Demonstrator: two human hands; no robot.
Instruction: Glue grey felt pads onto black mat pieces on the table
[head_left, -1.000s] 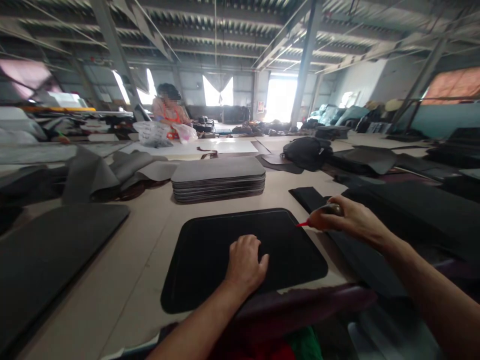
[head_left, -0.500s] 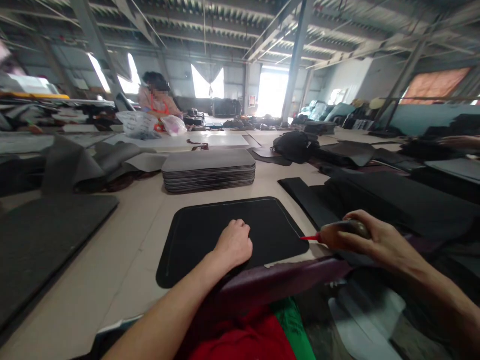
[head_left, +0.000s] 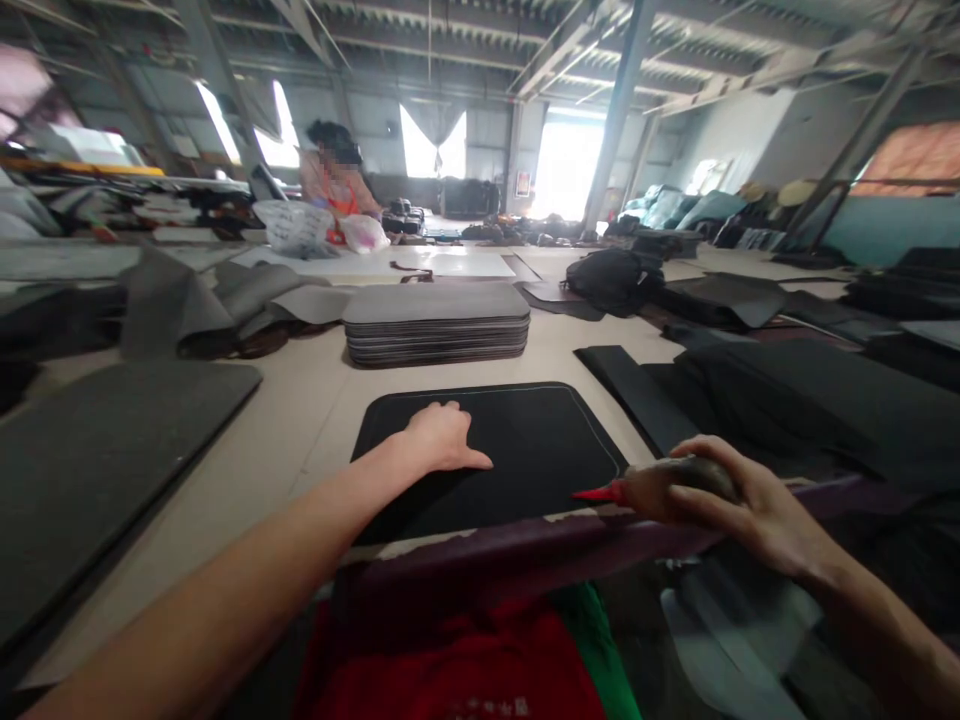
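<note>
Border work is looking like the step in hand: right hand [head_left: 750,505] is grasping a rounded squeeze bottle [head_left: 646,492], its fingers wrapping the body, and is pointing a red nozzle [head_left: 600,493] along the near edge of a black panel [head_left: 532,440]. Left hand [head_left: 441,437] is lying palm down on that panel, clutching nothing, its thumb spreading sideways and its weight probably steadying the piece. The panel is lying flat on the pale tabletop [head_left: 300,440], in front of the person. A thin pale line [head_left: 600,436] is following its far and right edges, just inside the rim. The nozzle tip is coming so close to the surface that I cannot tell whether it is touching. The next move is presumably calling for an even squeeze and a level sweep leftward along the near edge, with the left forearm staying clear.

The panel is showing a matte, smooth face and rounded corners. Beyond it, a neat stack of thin grey sheets [head_left: 439,328] is repeating that rounded outline. Dark, straight-edged strips [head_left: 622,395] are lying to the right, a broad, dull grey sheet [head_left: 112,480] is covering the left side, and purple, creased material [head_left: 510,553] is draping over the near table edge.
</note>
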